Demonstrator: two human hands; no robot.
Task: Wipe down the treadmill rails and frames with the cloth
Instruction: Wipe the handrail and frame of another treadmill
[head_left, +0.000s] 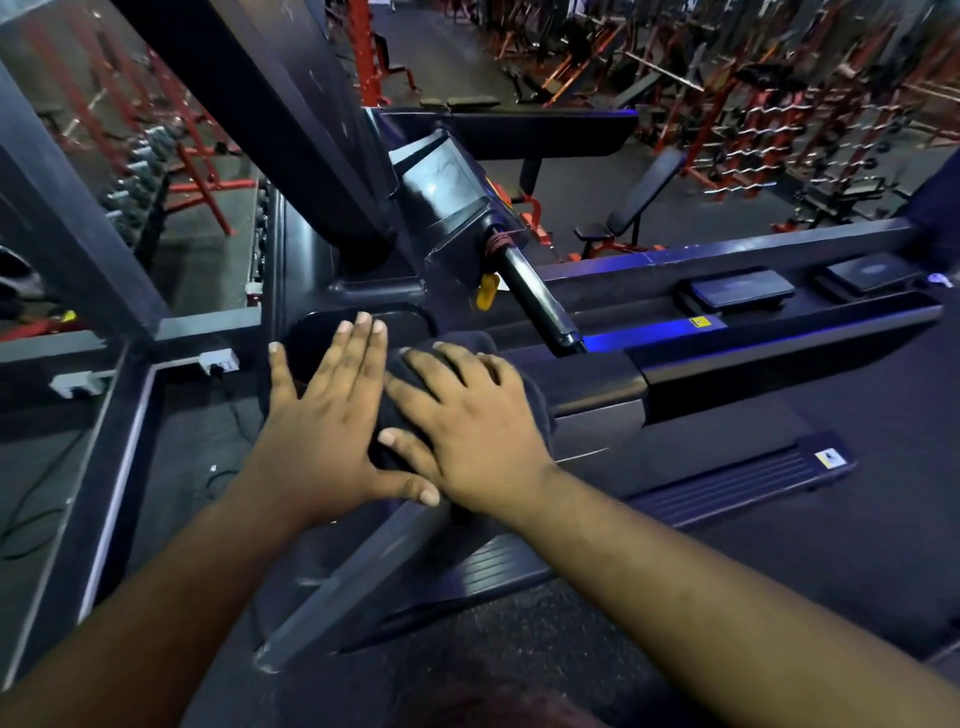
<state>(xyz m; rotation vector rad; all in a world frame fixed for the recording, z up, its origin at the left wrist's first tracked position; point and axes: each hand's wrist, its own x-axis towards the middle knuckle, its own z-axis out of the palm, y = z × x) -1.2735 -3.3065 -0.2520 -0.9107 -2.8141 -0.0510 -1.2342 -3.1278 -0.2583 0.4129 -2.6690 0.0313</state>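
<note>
A dark cloth (395, 415) lies on the top of the treadmill's dark side frame (597, 410), near the console (441, 187). My left hand (327, 415) rests flat with fingers spread, partly on the cloth and partly on the dark pad beyond it. My right hand (467, 426) presses flat on the cloth beside the left, thumbs nearly touching. Most of the cloth is hidden under both hands. A black handrail (540, 296) slants down from the console just past my fingers. The ribbed side rail (727, 483) and belt (857, 519) lie to the right.
A thick black upright post (270, 119) rises left of the console. A yellow safety clip (488, 291) hangs by the handrail. A mirror wall with power sockets (218, 361) is at left. Benches and red weight racks (753, 130) fill the floor beyond the treadmill.
</note>
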